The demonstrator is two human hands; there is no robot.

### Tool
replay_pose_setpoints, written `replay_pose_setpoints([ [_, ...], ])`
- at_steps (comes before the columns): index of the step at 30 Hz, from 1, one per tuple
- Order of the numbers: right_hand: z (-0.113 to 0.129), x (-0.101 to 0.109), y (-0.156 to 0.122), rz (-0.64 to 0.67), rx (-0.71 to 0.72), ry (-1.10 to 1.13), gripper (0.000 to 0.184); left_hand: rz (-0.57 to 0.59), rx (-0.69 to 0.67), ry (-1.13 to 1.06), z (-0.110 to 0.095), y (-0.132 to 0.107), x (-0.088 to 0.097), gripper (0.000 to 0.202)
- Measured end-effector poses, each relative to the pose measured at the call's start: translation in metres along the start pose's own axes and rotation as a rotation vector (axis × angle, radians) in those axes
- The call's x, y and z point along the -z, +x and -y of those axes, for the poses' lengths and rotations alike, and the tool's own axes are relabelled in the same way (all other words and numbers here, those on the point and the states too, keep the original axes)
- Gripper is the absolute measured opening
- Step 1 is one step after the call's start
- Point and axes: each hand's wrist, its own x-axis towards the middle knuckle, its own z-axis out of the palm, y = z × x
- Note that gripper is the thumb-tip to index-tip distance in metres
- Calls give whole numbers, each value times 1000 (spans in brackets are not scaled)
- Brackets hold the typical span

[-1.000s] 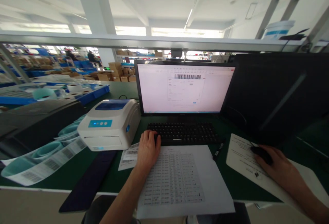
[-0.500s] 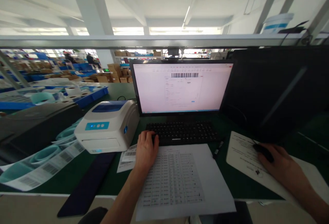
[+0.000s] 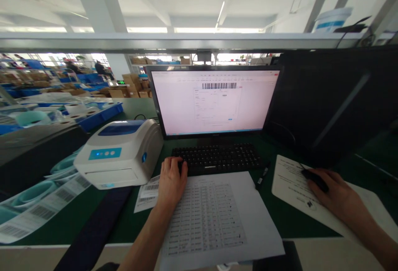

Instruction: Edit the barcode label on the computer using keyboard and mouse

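My left hand (image 3: 172, 180) rests at the left end of the black keyboard (image 3: 217, 158), fingers on its corner keys and thumb apart, holding nothing. Under its wrist lie a printed sheet of rows and columns (image 3: 211, 217) and small barcode labels (image 3: 147, 195). Over on the right, my right hand (image 3: 336, 192) is wrapped around a black computer mouse (image 3: 314, 180) on a pale mouse pad (image 3: 289, 192). Behind the keyboard stands a monitor (image 3: 214, 105) that shows a barcode above a form window.
A white label printer (image 3: 118, 151) stands to the left, with a curling strip of barcode labels (image 3: 43, 211) beside it. A black marker (image 3: 263, 176) lies right of the sheet. A large dark panel (image 3: 329, 105) rises at the right. A blue tray (image 3: 104, 115) holds rolls.
The view has shifted slightly, so the printer and monitor appear further left. Both hands keep their places on the keyboard and the mouse.
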Motion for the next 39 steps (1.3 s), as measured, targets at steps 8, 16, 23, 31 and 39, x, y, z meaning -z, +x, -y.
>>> replay_pose_setpoints([
  [8,-5,-4,7,17,-34,56,80,-17,11,14,-3,-2,1,10],
  [16,-9,-6,7,0,26,70,72,-19,17,8,-2,-2,0,9],
  [23,-7,-3,8,38,-6,61,74,-20,18,-7,-2,-2,0,10],
  [31,-7,-4,6,12,5,41,75,-17,27,-5,-1,-2,0,10],
  [39,-6,-3,5,-4,25,50,71,-22,30,-9,-2,-2,0,8],
])
